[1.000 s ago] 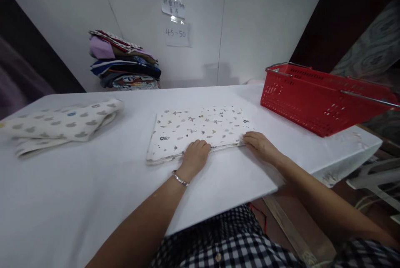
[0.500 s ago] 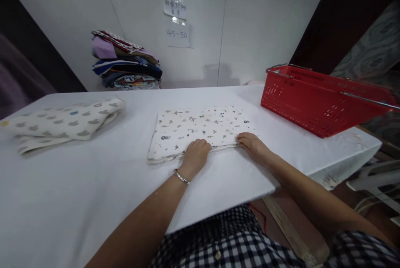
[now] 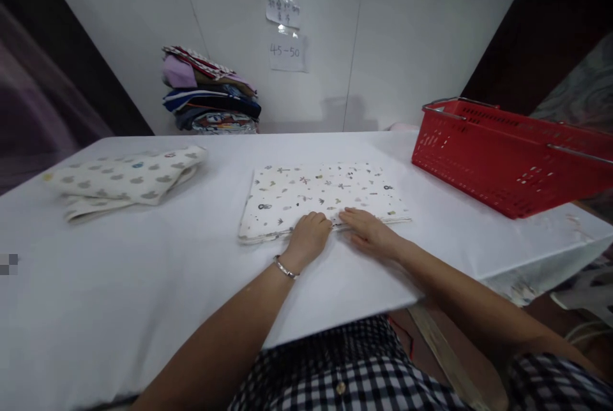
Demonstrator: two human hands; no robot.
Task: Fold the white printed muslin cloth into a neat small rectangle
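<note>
A folded white cloth [image 3: 330, 189] with small printed plants and animals lies flat on the table, its layered near edge facing me. My left hand [image 3: 309, 240], with a silver bracelet at the wrist, is closed on the middle of that near edge, fingers curled over it. Just to its right, my right hand [image 3: 372, 232] rests with fingers stretched out, the tips on the cloth near the edge. Further left lies a second cream cloth [image 3: 127, 178] with grey printed shapes, loosely folded and rumpled.
A red plastic basket [image 3: 488, 165] with metal handles stands on the right of the white-covered table [image 3: 191, 283]. Against the back wall is a stack of folded fabrics [image 3: 213, 95]. Paper notes [image 3: 286, 52] hang on the wall. The table's near edge is close to my body.
My right hand has slid left along the near edge, closer to my left hand, and its fingers have straightened. My left hand stays on the edge. The view has shifted slightly.
</note>
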